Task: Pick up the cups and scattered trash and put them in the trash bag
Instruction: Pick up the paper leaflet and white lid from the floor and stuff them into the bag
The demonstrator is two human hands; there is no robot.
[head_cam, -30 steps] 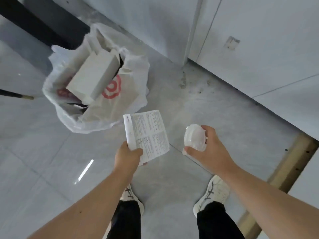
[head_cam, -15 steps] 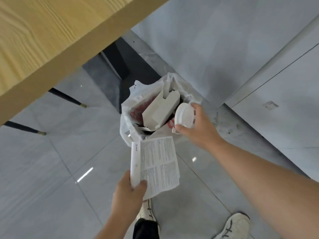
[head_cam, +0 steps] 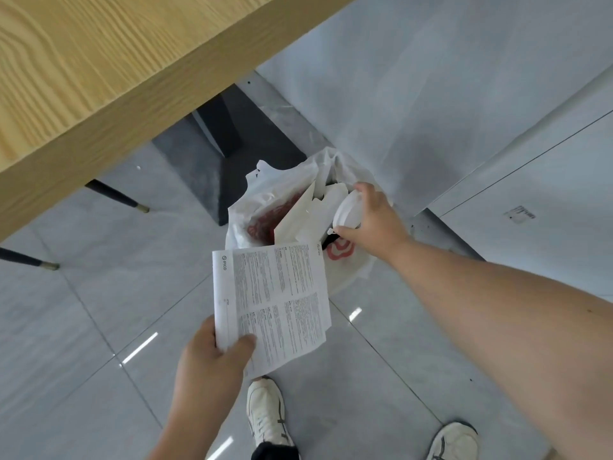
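A white plastic trash bag [head_cam: 265, 194] with red print stands open on the grey tiled floor, by the wall. A white box [head_cam: 305, 217] sticks up out of it. My right hand [head_cam: 371, 220] reaches over the bag's mouth and grips a white plastic cup [head_cam: 348, 210] by its side, just above the opening. My left hand [head_cam: 212, 360] is nearer to me and lower in the view, pinching the bottom corner of a folded printed paper leaflet [head_cam: 275, 300] that stands upright in front of the bag.
A wooden tabletop [head_cam: 99, 71] fills the upper left, with its dark pedestal [head_cam: 225, 127] and thin black chair legs [head_cam: 116, 195] under it. Grey wall panels [head_cam: 431, 94] rise behind the bag. My two white shoes [head_cam: 265, 413] stand on the floor below.
My right hand has carried the cup from in front of me out over the bag's mouth. The view has swung up, bringing the tabletop in. My left hand still holds the leaflet.
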